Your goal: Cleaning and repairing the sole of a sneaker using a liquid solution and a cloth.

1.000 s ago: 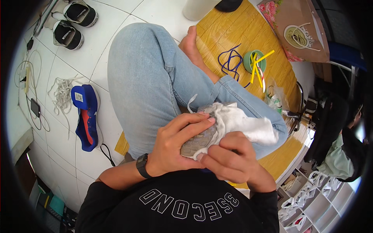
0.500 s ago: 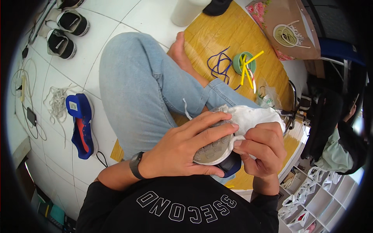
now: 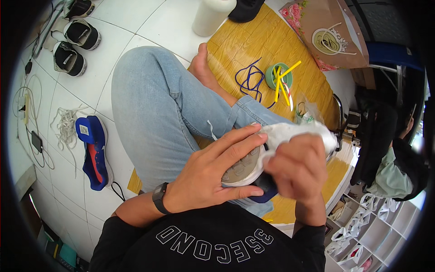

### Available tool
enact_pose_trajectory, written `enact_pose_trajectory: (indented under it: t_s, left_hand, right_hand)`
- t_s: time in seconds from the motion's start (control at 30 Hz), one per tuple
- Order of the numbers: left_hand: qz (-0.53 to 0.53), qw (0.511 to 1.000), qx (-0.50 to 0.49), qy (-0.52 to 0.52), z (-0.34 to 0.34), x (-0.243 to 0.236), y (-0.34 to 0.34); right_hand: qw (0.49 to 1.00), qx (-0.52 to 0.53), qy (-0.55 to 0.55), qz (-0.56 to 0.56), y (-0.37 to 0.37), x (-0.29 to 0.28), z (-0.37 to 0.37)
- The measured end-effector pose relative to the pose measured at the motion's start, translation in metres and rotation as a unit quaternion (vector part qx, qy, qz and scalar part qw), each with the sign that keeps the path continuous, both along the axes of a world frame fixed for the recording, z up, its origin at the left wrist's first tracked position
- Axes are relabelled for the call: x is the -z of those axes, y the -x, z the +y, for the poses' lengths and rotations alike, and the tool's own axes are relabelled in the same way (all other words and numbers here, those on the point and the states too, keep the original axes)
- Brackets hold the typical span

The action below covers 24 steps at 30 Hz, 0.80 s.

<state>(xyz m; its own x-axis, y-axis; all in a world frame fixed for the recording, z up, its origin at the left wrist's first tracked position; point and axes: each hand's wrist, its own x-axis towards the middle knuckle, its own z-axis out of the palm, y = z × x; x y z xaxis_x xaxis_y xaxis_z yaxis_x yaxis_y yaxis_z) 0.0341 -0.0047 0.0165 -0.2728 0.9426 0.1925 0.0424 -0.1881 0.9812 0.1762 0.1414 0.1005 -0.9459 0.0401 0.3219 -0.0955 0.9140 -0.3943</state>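
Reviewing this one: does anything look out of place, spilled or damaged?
Mainly the laces: a tangled heap of white laces lies beside the blue shoe at left, and a blue lace sprawls in loose loops near the green cup, rather than neatly coiled. No spill or damage is visible.

Held shoe [image 3: 244, 168]: grey-taupe sole, white edge, dark blue upper. Cloth [image 3: 319, 131]: plain white. Floor shoe [image 3: 95, 156]: royal blue, red-orange inside, white sole edge. Lace bundle [image 3: 66, 129]: off-white. Loose lace [image 3: 252, 77]: navy blue. Cup [image 3: 270, 82]: mint green; sticks [image 3: 290, 69] yellow. Mat [image 3: 235, 45]: yellow-brown wood grain. Bag [image 3: 349, 41]: brown, pink florals. Jeans [image 3: 145, 104]: light blue. Shirt [image 3: 213, 220]: black, white-outlined lettering. Floor tiles [image 3: 118, 22]: white, dark joints.
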Motion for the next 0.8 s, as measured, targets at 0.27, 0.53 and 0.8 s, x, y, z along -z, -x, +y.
enact_pose_trajectory:
  t_s: [0.27,0.53,0.8]
  left_hand:
    - [0.011,1.000,0.006,-0.005,-0.003,0.001,-0.002]
    - [0.021,1.000,-0.001,-0.014,0.000,0.007,0.001]
    - [0.006,1.000,-0.011,-0.014,-0.003,0.008,0.000]
  right_hand:
    - [1.000,0.021,0.009,0.002,0.005,0.003,0.009]
    - [0.997,-0.045,0.056,-0.004,0.008,0.002,-0.008]
    - [0.999,-0.037,0.032,0.001,0.010,0.007,0.008]
